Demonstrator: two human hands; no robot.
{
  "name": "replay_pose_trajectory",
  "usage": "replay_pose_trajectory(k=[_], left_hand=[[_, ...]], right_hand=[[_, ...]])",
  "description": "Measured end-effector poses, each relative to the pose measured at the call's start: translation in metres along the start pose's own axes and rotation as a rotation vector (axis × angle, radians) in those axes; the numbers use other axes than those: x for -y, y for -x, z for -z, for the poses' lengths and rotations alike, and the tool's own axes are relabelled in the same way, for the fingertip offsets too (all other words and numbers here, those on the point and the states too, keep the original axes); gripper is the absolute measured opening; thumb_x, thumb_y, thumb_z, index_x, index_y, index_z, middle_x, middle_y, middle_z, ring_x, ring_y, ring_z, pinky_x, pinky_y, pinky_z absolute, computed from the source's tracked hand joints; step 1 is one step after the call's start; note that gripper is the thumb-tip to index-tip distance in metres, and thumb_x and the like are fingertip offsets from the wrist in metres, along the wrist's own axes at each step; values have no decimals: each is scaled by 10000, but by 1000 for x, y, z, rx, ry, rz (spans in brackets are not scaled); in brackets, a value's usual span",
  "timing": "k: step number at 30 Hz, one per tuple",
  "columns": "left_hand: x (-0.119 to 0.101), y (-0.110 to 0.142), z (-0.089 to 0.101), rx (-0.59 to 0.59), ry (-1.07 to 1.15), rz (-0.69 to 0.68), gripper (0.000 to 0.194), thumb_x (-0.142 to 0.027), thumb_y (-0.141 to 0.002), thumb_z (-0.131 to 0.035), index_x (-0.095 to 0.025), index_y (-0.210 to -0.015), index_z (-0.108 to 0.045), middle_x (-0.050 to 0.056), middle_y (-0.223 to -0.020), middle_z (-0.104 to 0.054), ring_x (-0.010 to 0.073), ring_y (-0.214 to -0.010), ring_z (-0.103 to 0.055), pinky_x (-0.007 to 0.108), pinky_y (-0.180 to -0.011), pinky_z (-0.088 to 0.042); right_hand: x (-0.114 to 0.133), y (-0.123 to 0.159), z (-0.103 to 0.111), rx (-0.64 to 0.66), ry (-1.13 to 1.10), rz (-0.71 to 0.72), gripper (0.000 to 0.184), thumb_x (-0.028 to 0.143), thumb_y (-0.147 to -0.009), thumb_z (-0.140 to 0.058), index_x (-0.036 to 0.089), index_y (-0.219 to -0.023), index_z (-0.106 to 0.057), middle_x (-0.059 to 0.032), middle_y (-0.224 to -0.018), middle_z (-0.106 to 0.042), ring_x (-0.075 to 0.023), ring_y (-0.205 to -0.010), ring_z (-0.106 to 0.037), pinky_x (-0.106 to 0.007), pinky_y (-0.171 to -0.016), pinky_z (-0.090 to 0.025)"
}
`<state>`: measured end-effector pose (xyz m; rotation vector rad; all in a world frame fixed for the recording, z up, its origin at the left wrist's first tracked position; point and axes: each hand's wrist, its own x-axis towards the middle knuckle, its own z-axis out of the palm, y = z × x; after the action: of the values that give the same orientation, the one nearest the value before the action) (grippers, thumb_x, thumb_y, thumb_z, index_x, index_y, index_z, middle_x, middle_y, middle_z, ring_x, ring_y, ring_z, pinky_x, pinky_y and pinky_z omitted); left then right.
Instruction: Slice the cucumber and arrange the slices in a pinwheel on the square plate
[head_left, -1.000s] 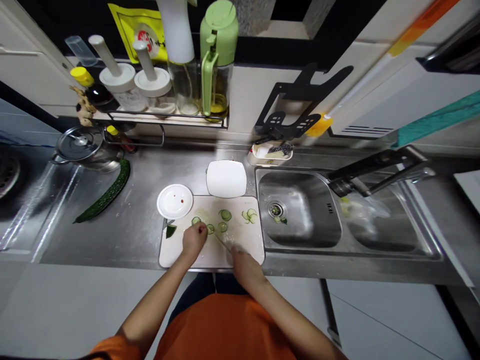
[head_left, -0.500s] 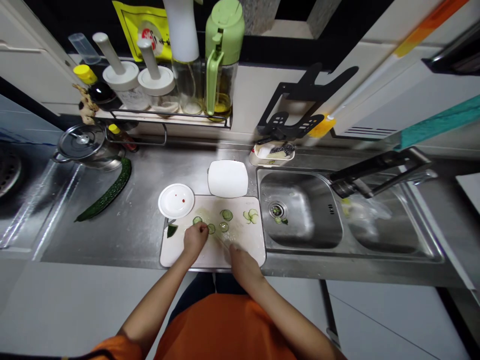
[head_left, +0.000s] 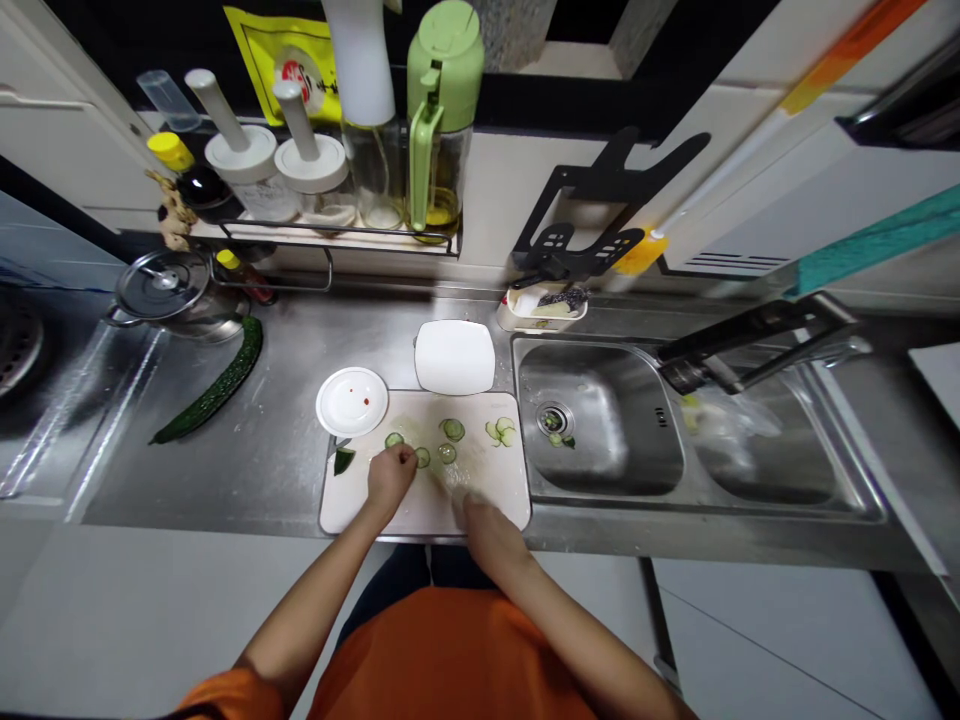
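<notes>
A steel worktop (head_left: 270, 470) runs across the view, with a double sink (head_left: 600, 425) set into its right half and a dark tap (head_left: 757, 340) reaching over it. On the wall behind, a rack (head_left: 322, 235) carries bottles and jars, among them a green-topped oil bottle (head_left: 441, 120). A lidded pot (head_left: 169, 290) stands at the far left, and a whole cucumber (head_left: 214, 385) lies on the steel just beside it.

A white cutting board (head_left: 427, 510) lies at the front edge of the worktop, left of the sink. Touching its far edge are a square white dish (head_left: 454, 357) and a round white saucer (head_left: 352, 401). A soap tray (head_left: 541, 305) sits behind the sink corner.

The left hand (head_left: 390, 480) is curled, fingertips pressed down on a piece of cucumber at the middle of the board; most of that piece is hidden under the fingers. The right hand (head_left: 480, 520) is closed around a knife (head_left: 444, 482), whose blade angles towards the left hand and is blurred. Cucumber slices (head_left: 451, 430) lie scattered on the board beyond both hands, and a dark cucumber end (head_left: 343, 461) sits at the board's left edge.
</notes>
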<state>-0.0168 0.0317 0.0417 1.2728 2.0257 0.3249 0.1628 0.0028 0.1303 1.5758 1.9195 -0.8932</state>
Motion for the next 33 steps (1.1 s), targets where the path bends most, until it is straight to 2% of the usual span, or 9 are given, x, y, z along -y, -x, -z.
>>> replay_pose_trajectory(k=[6,10,14,21,26,29,33], left_hand=[[0,2,3,-39,43,-41,143,-272,-791,-549,-220,-773,-681,-1,-723,-677,139,-687,-598,228,-665,-373],[4,1,12,-136,72,-58,184,-332,-810,-528,-221,-755,-663,-22,-692,-661,123,-639,-571,218,-632,-360],[12,-7,21,-226,75,-31,178,-337,-799,-535,-220,-785,-669,-17,-685,-658,132,-639,-572,225,-643,-373],[23,-12,22,-263,-29,-20,198,-306,-823,-501,-212,-851,-673,23,-748,-668,164,-696,-592,253,-667,-389],[20,-10,19,-335,-91,-171,223,-255,-840,-495,-210,-989,-655,66,-980,-650,200,-895,-590,294,-798,-435],[11,-14,13,-257,-55,-326,237,-203,-842,-485,-199,-1017,-645,70,-1022,-631,193,-964,-574,294,-874,-438],[-8,-24,0,9,-82,-495,228,-191,-829,-520,-194,-1020,-643,60,-983,-626,182,-951,-565,290,-883,-438]], right_hand=[[-19,8,-8,38,-56,3,503,-26,-822,-305,115,-1256,-515,-158,-1095,-655,-234,-1005,-641,-294,-785,-506],[-25,9,-13,25,-73,11,582,-49,-790,-297,128,-1316,-471,-148,-1141,-641,-238,-1039,-626,-311,-795,-506],[-25,10,-14,21,-73,0,538,-46,-789,-301,110,-1253,-523,-157,-1122,-649,-241,-1027,-631,-305,-779,-508],[-29,7,-21,5,-75,7,551,-33,-810,-314,130,-1306,-490,-151,-1123,-649,-232,-1010,-636,-289,-752,-505],[-31,5,-27,-29,-71,37,594,-44,-791,-305,118,-1341,-459,-157,-1178,-621,-236,-1042,-620,-305,-790,-501],[-30,6,-25,-13,-76,27,597,-45,-786,-306,108,-1344,-458,-167,-1154,-633,-242,-1053,-615,-301,-780,-500],[-27,8,-21,-7,-66,13,553,-39,-799,-297,99,-1294,-501,-172,-1106,-653,-246,-1013,-635,-304,-759,-504]])
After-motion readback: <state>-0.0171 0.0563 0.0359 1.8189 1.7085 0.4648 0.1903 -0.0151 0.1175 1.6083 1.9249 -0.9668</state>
